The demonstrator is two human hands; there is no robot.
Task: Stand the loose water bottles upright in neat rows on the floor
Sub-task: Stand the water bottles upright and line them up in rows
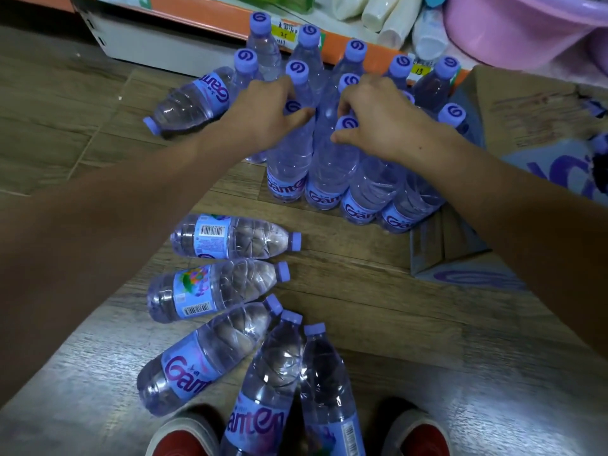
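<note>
Several clear water bottles with purple caps and blue labels stand upright in a cluster point(332, 166) on the wooden floor below a shelf. My left hand point(263, 116) grips the neck of the front-left upright bottle point(289, 166). My right hand point(378, 120) grips the neck of the upright bottle beside it point(332, 172). Several loose bottles lie on their sides near my feet, among them one with a barcode label point(230, 236) and one with a large logo point(204, 357). Another bottle lies on its side point(187, 103) left of the cluster.
An orange-edged shelf point(204, 14) with price tags runs along the back, holding white bottles point(388, 18) and a pink basin point(526, 28). A flattened cardboard carton point(513, 113) lies at the right against the cluster. My red shoes point(184, 439) show at the bottom edge.
</note>
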